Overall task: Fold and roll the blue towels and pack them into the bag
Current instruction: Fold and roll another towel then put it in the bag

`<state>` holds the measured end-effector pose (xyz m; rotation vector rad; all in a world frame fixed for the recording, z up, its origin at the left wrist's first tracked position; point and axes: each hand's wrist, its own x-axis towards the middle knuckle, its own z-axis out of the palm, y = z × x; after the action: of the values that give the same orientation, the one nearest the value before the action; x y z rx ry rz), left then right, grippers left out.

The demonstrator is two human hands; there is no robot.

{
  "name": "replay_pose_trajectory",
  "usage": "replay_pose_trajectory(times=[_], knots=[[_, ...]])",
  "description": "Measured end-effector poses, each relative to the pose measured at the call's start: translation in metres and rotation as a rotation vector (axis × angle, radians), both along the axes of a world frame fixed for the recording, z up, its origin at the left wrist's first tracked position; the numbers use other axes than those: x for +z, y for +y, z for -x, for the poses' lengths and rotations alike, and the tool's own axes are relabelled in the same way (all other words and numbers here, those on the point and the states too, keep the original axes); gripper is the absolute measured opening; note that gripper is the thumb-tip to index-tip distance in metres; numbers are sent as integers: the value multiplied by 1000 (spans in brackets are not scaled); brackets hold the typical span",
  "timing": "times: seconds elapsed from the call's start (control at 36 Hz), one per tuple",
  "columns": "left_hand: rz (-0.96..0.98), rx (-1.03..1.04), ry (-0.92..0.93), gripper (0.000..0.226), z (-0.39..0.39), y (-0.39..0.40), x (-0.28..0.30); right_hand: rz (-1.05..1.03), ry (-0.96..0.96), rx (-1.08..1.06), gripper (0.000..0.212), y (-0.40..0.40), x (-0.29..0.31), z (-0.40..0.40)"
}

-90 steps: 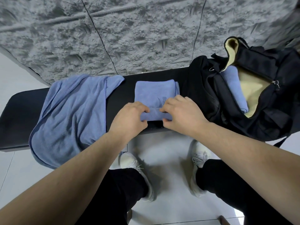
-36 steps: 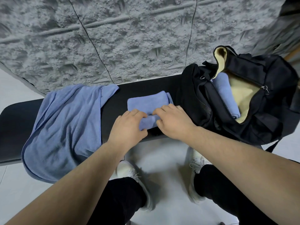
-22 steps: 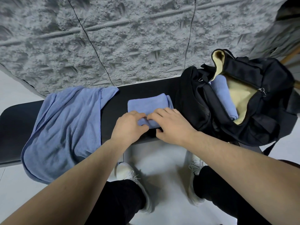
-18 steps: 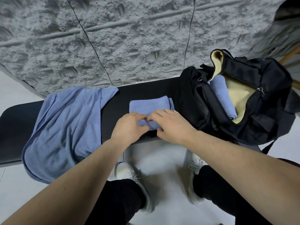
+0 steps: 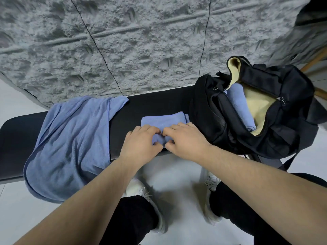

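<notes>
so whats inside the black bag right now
One rolled blue towel lies inside the open black fabric bag, against its pale yellow lining. The towel's lower end and the bag's bottom are hidden by the bag's dark front wall.

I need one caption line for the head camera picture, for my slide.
Both hands, left and right, roll a folded blue towel on a black bench beside an open bag.
</notes>
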<state>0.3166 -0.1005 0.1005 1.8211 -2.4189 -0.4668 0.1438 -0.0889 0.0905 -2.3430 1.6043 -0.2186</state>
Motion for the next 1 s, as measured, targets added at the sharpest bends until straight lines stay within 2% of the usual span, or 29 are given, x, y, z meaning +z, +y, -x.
replay_pose_trajectory(times=[0.11, 0.33, 0.47, 0.61, 0.72, 0.94, 1.0], knots=[[133, -44, 34, 36, -3, 3, 2, -1, 0, -44, 24, -3, -1, -3], [126, -112, -10, 39, -6, -6, -9, -45, -22, -124, 25, -13, -2, -5], [87, -83, 27, 29, -2, -15, -9, -51, 9, -112, 33, -17, -1, -1], [64, -53, 26, 7, -2, -19, -14, 5, -12, -48, 39, -15, 1, 4], [25, -34, 41, 1, 2, -21, -11, 12, -13, 7, 47, -14, 5, 8], [-45, 36, 73, 27, 7, -15, -1, -49, 16, 36, 51, -14, 2, 8], [-98, 58, 89, 26, 7, -13, 2, -81, 0, 37, 49, -13, 3, 8]])
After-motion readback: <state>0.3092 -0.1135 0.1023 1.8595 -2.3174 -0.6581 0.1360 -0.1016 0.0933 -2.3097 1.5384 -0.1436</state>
